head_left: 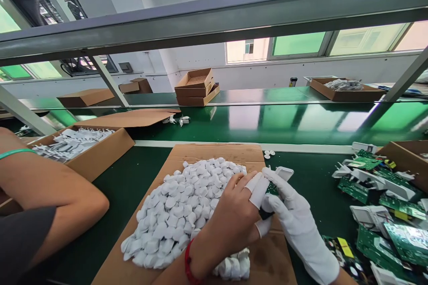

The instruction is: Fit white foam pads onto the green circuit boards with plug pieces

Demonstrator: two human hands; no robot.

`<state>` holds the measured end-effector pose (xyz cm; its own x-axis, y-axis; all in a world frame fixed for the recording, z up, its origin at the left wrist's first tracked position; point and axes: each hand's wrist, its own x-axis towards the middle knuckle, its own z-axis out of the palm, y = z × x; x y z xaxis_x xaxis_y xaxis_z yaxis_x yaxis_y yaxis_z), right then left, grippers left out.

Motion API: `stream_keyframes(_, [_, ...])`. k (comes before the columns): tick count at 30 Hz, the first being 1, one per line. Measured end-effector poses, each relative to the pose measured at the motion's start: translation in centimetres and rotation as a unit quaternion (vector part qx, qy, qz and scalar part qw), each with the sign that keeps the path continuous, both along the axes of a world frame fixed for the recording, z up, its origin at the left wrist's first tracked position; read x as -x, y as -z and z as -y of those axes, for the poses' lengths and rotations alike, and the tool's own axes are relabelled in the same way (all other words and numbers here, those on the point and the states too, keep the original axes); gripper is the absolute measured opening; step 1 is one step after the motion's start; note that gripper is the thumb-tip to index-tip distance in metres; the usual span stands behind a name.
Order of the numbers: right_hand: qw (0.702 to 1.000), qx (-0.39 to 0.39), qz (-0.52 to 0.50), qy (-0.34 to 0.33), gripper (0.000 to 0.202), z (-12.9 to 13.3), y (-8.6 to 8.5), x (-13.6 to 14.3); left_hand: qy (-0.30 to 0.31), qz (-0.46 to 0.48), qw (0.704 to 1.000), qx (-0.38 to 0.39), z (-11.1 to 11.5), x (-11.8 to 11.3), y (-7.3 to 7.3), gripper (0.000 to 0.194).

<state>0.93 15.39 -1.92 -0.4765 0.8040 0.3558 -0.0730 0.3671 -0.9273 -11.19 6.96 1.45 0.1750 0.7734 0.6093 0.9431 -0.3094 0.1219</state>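
Note:
My left hand (234, 207), with white covers on some fingers and a red band at the wrist, presses its fingers against a small green circuit board (272, 188). My right hand (290, 213), in a white glove, grips the same board from the other side. A white part (284, 173) sticks out beyond the right fingertips. My fingers hide most of the board. To the left of my hands, a heap of small white rounded pieces (180, 207) covers much of a cardboard sheet (261, 262). A neat row of similar white pieces (234, 266) lies below my left wrist.
Circuit boards with white parts (384, 196) are piled at right, beside a cardboard box (409, 160). At left, another person's arm (67, 187) reaches near a box of white parts (83, 147). A metal beam (214, 22) crosses above the green bench (147, 164).

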Motion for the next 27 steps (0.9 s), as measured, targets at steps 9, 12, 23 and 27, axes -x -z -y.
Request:
stream_keyframes(9, [0.992, 0.034, 0.02, -0.116, 0.043, -0.5, -1.0, -0.4, 0.042, 0.05, 0.993, 0.096, 0.2, 0.5, -1.4, 0.014])
stream_keyframes(12, [0.977, 0.114, 0.026, -0.18, 0.05, -0.4, -1.7, -0.1, 0.025, 0.07, 0.983, 0.167, 0.5, 0.9, -2.3, 0.014])
stream_keyframes(23, [0.98, 0.079, 0.021, -0.184, 0.067, 0.4, 0.1, 0.7, -0.027, 0.019, 0.965, 0.26, 1.1, 1.4, -3.0, 0.015])
stream_keyframes(27, [0.995, 0.029, 0.041, -0.086, 0.062, 0.8, 0.6, 1.4, -0.026, 0.011, 0.962, 0.27, 0.9, 1.0, -2.7, 0.01])
